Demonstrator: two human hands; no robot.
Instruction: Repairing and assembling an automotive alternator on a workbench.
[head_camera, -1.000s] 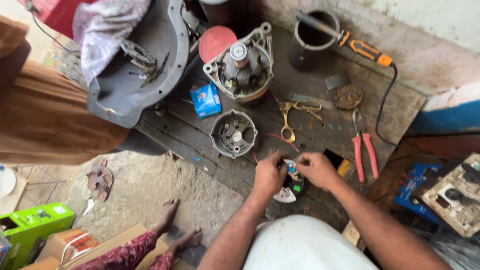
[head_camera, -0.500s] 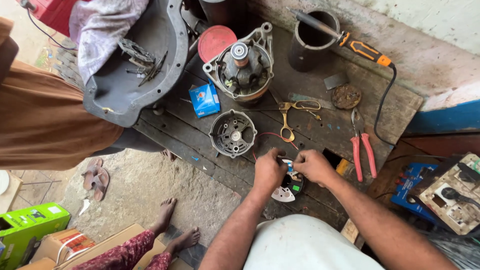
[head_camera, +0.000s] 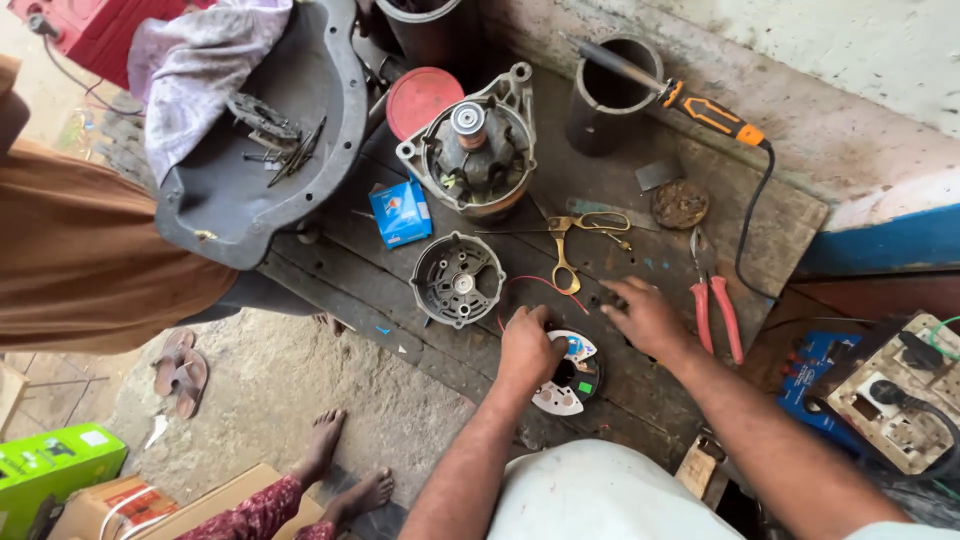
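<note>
My left hand (head_camera: 530, 345) is curled over the upper left edge of a round white and black plate (head_camera: 572, 378) that lies on the wooden bench (head_camera: 640, 400). A thin red wire (head_camera: 545, 284) loops just beyond it. My right hand (head_camera: 648, 316) is flat with its fingers apart. Its fingertips touch small dark bits (head_camera: 598, 299) on the planks, between gold scissors (head_camera: 572, 245) and red-handled pliers (head_camera: 716, 316). A round grey housing cover (head_camera: 457, 278) sits left of my left hand.
Farther back stand a motor body (head_camera: 478, 150), a blue box (head_camera: 400, 212), a red lid (head_camera: 424, 100), a dark cylinder (head_camera: 612, 95) and an orange-handled soldering iron (head_camera: 708, 112). A dark pan (head_camera: 250, 190) holds cloth. Another person's bare feet (head_camera: 335, 470) are below.
My right hand has let go of the round plate and moved up and right to the small bits. My left hand stays on the plate, which now rests on the bench.
</note>
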